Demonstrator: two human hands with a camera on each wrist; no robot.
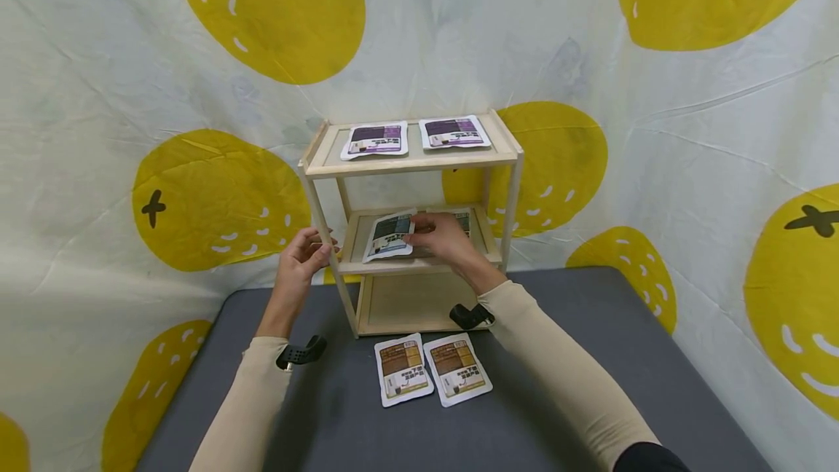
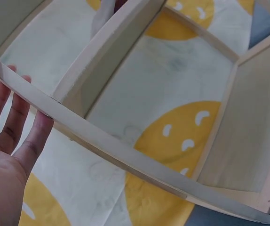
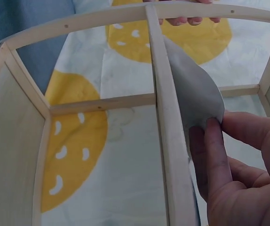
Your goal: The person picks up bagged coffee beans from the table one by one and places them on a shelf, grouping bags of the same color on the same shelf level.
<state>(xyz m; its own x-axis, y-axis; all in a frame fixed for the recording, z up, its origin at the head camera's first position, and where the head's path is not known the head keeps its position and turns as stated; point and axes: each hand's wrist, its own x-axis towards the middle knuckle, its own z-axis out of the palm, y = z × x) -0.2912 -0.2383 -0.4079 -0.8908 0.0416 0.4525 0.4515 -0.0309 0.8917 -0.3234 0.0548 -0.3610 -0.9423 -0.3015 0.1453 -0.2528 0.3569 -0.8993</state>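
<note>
A three-tier wooden rack (image 1: 413, 169) stands on the dark table. At its middle tier my right hand (image 1: 447, 240) pinches the right edge of a pouch (image 1: 387, 237) with a dark green label, the pouch's left end tilted over the shelf. In the right wrist view, thumb and fingers hold the pouch's grey back (image 3: 198, 89). Another green-labelled pouch (image 1: 464, 218) lies behind my right hand, mostly hidden. My left hand (image 1: 298, 266) holds the rack's left front post (image 2: 104, 140), thumb on one side and fingers on the other.
Two purple-labelled pouches (image 1: 376, 140) lie side by side on the top tier. On the table (image 1: 354, 414) before the rack are two brown-labelled pouches (image 1: 404, 370). The bottom tier (image 1: 413, 301) shows its bare panel. A patterned cloth (image 1: 419, 35) hangs behind and at both sides.
</note>
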